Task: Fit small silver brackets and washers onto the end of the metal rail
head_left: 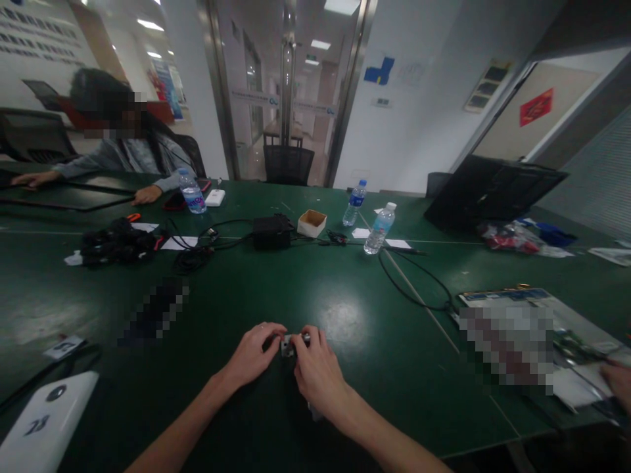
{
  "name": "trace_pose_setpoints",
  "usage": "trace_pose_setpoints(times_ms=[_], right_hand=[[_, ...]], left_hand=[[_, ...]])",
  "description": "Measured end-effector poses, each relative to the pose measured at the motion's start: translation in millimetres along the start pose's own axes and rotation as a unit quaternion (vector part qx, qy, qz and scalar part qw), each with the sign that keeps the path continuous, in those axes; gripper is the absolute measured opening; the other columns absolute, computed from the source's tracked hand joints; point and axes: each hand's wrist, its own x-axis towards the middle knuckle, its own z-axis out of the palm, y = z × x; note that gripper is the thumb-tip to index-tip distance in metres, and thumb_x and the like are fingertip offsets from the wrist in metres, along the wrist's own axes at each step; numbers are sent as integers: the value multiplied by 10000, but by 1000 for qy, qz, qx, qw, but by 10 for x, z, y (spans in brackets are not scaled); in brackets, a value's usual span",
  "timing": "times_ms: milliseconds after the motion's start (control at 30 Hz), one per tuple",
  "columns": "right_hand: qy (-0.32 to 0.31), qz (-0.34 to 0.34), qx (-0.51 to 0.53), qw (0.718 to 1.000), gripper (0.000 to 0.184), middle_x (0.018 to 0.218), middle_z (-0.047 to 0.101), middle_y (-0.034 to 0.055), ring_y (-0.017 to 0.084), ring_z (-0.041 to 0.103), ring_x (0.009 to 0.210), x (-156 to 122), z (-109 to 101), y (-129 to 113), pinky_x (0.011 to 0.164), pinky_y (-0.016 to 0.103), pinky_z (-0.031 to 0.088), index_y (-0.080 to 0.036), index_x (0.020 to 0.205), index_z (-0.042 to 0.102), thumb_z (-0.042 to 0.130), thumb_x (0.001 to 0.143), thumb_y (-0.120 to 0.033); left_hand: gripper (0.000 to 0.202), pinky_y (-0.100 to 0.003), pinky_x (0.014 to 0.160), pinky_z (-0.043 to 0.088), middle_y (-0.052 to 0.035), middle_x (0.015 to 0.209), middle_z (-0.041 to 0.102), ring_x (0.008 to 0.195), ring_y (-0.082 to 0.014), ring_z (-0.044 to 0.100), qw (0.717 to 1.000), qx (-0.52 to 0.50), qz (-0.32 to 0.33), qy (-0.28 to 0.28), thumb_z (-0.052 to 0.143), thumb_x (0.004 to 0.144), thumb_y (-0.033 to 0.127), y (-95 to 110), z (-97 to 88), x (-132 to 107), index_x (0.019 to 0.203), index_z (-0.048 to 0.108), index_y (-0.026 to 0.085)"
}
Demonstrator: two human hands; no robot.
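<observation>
Close in front of me, a small grey metal part (287,347) sits between my two hands just above or on the green table; its exact kind is too small to make out. My left hand (251,355) is closed, thumb and forefinger tips at the part's left side. From the right, my right hand (320,368) grips the same part, with its fingers curled over the top. Another grey piece (314,412) peeks out beneath my right palm, mostly hidden.
Across the green table (236,282) lie black cables (192,256), a black box (272,232), a small open carton (312,223) and water bottles (377,230). A white device (46,420) is at near left. Another person (133,144) sits far left; a hand (618,381) shows at right.
</observation>
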Motion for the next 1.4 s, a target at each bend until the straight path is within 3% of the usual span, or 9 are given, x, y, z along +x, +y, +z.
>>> trace_pose_setpoints(times_ms=[133, 333, 433, 600, 833, 1000, 1167, 1300, 1400], right_hand=[[-14, 40, -49, 998, 545, 1292, 416, 129, 331, 453, 1131, 148, -45, 409, 699, 375, 505, -318, 1280, 451, 490, 798, -69], [-4, 159, -142, 977, 550, 1291, 394, 144, 279, 515, 1062, 600, -273, 1308, 706, 327, 469, -336, 1388, 336, 397, 898, -96], [-3, 221, -194, 956, 482, 1241, 422, 143, 277, 528, 1048, 841, -449, 1737, 722, 334, 459, -317, 1362, 385, 366, 921, -123], [5, 255, -214, 943, 400, 1245, 422, 170, 289, 516, 1076, 1121, -653, 2236, 790, 375, 434, -258, 1310, 457, 356, 939, -146], [12, 258, -225, 939, 462, 1275, 404, 168, 274, 495, 1086, 1320, -641, 2496, 809, 365, 407, -270, 1402, 340, 322, 955, -157], [6, 255, -229, 939, 423, 1268, 410, 139, 262, 498, 1078, 1406, -620, 2553, 789, 344, 412, -297, 1331, 420, 348, 941, -150], [18, 251, -233, 940, 460, 1268, 402, 153, 260, 502, 1078, 1466, -605, 2592, 791, 341, 412, -282, 1388, 341, 349, 948, -148], [19, 247, -232, 941, 411, 1253, 418, 139, 263, 513, 1067, 1506, -583, 2631, 782, 341, 422, -290, 1335, 414, 335, 953, -157], [25, 244, -232, 941, 452, 1270, 414, 141, 266, 512, 1073, 1533, -564, 2660, 799, 352, 426, -303, 1380, 363, 334, 952, -160]], left_hand=[[248, -351, 878, 529, -43, 1043, 672, 965, -207, 632, 1000, 1, -12, -10, 453, 905, 232, -32, -29, 7, 1078, 630, 207], [266, -325, 820, 546, -45, 1065, 658, 946, -195, 635, 999, -8, -29, -32, 449, 909, 215, -81, -35, 16, 1114, 618, 203], [256, -319, 821, 543, -41, 1045, 659, 950, -194, 630, 999, 1, -30, -33, 454, 905, 197, -90, -19, 23, 1099, 620, 211], [264, -332, 831, 536, -42, 1053, 645, 962, -192, 620, 999, 6, -25, -45, 439, 923, 196, -140, 11, 28, 1126, 606, 207], [255, -345, 855, 519, -35, 1076, 635, 986, -194, 608, 999, 9, -16, -42, 437, 938, 208, -250, 64, 23, 1130, 604, 210], [257, -342, 855, 515, -42, 1055, 638, 973, -193, 611, 999, 8, -2, -40, 428, 944, 204, -247, 59, 26, 1129, 607, 194], [250, -339, 861, 509, -39, 1045, 642, 969, -189, 608, 999, 15, -1, -41, 430, 942, 193, -224, 49, 26, 1112, 612, 200], [247, -337, 871, 506, -35, 1056, 641, 978, -189, 605, 999, 21, -7, -47, 433, 941, 190, -250, 66, 25, 1112, 610, 204], [242, -339, 880, 502, -28, 1045, 647, 972, -189, 606, 998, 25, -15, -50, 441, 939, 192, -266, 73, 24, 1111, 610, 213]])
